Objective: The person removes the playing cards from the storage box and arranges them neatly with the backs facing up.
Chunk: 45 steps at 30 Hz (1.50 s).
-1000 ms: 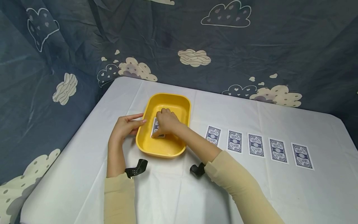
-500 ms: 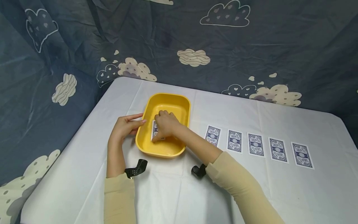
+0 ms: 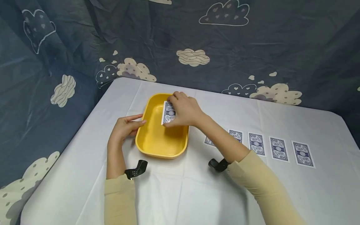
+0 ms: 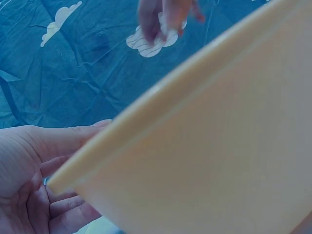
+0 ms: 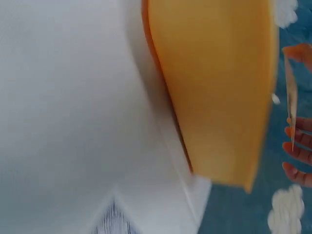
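Observation:
In the head view my right hand [image 3: 187, 109] holds a playing card [image 3: 169, 112], blue patterned back up, over the right side of a yellow tray [image 3: 161, 145]. The right wrist view catches that card [image 5: 291, 92] nearly edge-on between thumb and fingers [image 5: 303, 141], above the tray's rim. Whether it is one card or a few together I cannot tell. At the tray's left side, my left hand [image 3: 126, 126] grips the rim. Its thumb lies on the rim and its fingers are outside and below, as the left wrist view shows [image 4: 29, 170].
Right of the tray, several playing cards lie face down in a row on the white tablecloth [image 3: 194, 187], among them a middle card [image 3: 256, 144] and the end card [image 3: 303, 154]. My right forearm covers part of the row. A dark cloud-print curtain [image 3: 163, 37] hangs behind.
My right hand has taken the card up from the tray's bottom and moved it up and to the right. The left hand has stayed at the tray's rim.

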Available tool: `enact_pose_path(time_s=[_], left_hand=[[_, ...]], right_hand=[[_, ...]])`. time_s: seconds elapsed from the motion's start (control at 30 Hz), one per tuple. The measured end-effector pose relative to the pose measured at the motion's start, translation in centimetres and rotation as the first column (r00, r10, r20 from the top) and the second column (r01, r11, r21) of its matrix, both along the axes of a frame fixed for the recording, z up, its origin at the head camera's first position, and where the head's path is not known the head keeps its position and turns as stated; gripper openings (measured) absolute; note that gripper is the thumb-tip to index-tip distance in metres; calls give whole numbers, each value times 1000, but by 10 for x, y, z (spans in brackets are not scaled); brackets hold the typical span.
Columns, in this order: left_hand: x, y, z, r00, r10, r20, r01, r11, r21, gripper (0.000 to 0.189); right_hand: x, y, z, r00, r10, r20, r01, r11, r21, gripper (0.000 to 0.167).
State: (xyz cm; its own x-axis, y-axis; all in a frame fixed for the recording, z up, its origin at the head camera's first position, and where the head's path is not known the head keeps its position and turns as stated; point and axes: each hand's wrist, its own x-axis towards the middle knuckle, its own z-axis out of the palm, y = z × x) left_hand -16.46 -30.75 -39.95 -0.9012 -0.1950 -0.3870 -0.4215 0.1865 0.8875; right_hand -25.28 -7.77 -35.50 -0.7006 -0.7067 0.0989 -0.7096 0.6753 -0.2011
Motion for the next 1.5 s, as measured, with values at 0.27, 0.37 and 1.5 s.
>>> enact_pose_path(time_s=[0.27, 0.37, 1.5], left_hand=[[-2, 4, -1, 1000, -5, -4, 6, 999, 37, 55], [-1, 4, 0, 1000, -9, 1, 9, 1000, 24, 57], [3, 2, 2, 1000, -14, 2, 14, 1000, 27, 62]], right_hand=[[-1, 96, 13, 989, -138, -47, 137, 990, -18, 89], [1, 134, 10, 979, -197, -52, 196, 980, -19, 88], [42, 434, -46, 864, -459, -208, 496, 847, 190, 98]])
